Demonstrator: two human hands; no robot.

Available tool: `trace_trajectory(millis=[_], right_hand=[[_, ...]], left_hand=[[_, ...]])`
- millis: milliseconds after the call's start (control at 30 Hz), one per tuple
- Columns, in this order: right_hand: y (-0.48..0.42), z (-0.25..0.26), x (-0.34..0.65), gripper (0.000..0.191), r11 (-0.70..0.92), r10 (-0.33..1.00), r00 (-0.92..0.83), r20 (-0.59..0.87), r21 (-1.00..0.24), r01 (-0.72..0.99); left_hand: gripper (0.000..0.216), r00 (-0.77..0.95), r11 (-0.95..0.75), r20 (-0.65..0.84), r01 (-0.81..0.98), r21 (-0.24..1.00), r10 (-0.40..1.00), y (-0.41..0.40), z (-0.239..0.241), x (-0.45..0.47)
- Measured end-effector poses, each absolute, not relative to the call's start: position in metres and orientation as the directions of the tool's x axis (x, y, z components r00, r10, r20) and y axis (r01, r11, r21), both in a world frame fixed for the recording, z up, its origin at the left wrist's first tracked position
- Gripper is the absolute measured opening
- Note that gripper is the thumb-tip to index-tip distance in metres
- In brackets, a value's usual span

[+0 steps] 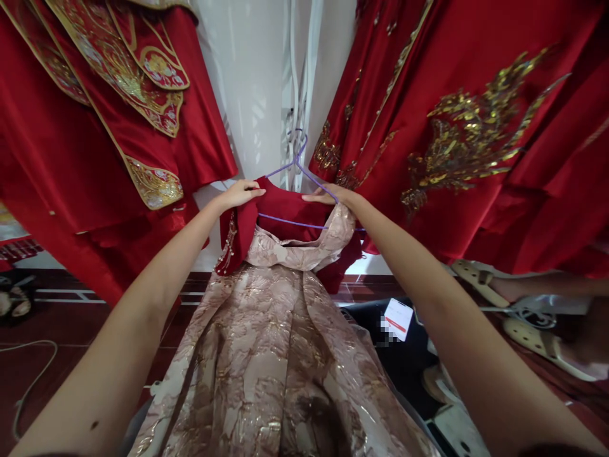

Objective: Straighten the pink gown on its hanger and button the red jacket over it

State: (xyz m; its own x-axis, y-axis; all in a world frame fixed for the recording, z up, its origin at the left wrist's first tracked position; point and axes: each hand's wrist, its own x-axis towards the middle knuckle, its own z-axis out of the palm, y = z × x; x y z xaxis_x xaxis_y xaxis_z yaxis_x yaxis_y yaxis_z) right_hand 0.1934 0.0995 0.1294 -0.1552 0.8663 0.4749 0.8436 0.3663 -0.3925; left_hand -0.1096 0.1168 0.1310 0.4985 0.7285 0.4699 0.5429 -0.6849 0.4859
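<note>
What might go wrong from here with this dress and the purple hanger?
The beaded trim on the red garment, below the left hand, lies close to the pale dress and might snag its fabric. The thin purple hanger slopes down by the right hand, so a shoulder could slip off.

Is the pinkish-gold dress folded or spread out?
Spread out: the dress extends lengthwise below the purple hanger, widening toward the camera.

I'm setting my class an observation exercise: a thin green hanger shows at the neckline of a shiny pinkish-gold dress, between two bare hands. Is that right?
Not quite: the thin hanger is purple, not green, as the head view shows. The rest stands: it shows at the neckline of the shiny pinkish-gold dress, between the bare left hand and right hand.
</note>
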Motion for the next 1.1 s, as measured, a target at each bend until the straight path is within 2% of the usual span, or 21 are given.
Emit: trace_trajectory(millis=[67,133,333,433,500,700,833,933,1033,1100], right_hand=[[0.103,0.135,0.205,0.047,0.286,0.907,-0.13,0.4,-0.361,0.888],[0.101,0.141,0.222,0.042,0.231,0.913,-0.092,0.398,-0.316,0.92],[0.068,0.152,0.265,0.021,0.061,0.79,0.088,0.607,-0.22,0.974],[0.048,0.152,0.263,0.019,-0.01,0.762,0.079,0.642,-0.11,0.994],[0.035,0.149,0.256,0.02,0.0,0.753,0.061,0.655,-0.093,0.996],[0.0,0.138,0.238,0.031,0.076,0.775,0.038,0.631,-0.152,0.985],[-0.005,0.133,0.24,0.039,-0.004,0.838,0.138,0.529,-0.246,0.969],[0.003,0.129,0.238,0.04,-0.07,0.881,0.188,0.435,-0.273,0.959],[0.013,0.12,0.21,0.042,-0.06,0.842,0.231,0.487,-0.341,0.938],[0.018,0.112,0.176,0.044,0.029,0.802,0.219,0.556,-0.402,0.915]], left_hand=[[0.035,0.467,-0.682,0.5,0.551,0.481,0.73,0.115,0.127,-0.106],[0.032,0.419,-0.673,0.537,0.563,0.479,0.732,0.112,0.123,-0.102],[0.029,0.409,-0.661,0.54,0.606,0.441,0.735,0.111,0.113,-0.089],[0.031,0.39,-0.643,0.55,0.653,0.401,0.739,0.114,0.108,-0.086],[0.032,0.388,-0.638,0.554,0.669,0.381,0.737,0.115,0.107,-0.086],[0.03,0.393,-0.631,0.543,0.683,0.369,0.742,0.116,0.108,-0.091],[0.032,0.378,-0.624,0.557,0.697,0.354,0.739,0.112,0.105,-0.089],[0.033,0.37,-0.613,0.561,0.714,0.338,0.74,0.106,0.102,-0.084],[0.03,0.362,-0.585,0.534,0.738,0.337,0.764,0.101,0.102,-0.081],[0.028,0.371,-0.568,0.497,0.752,0.334,0.784,0.098,0.104,-0.08]])
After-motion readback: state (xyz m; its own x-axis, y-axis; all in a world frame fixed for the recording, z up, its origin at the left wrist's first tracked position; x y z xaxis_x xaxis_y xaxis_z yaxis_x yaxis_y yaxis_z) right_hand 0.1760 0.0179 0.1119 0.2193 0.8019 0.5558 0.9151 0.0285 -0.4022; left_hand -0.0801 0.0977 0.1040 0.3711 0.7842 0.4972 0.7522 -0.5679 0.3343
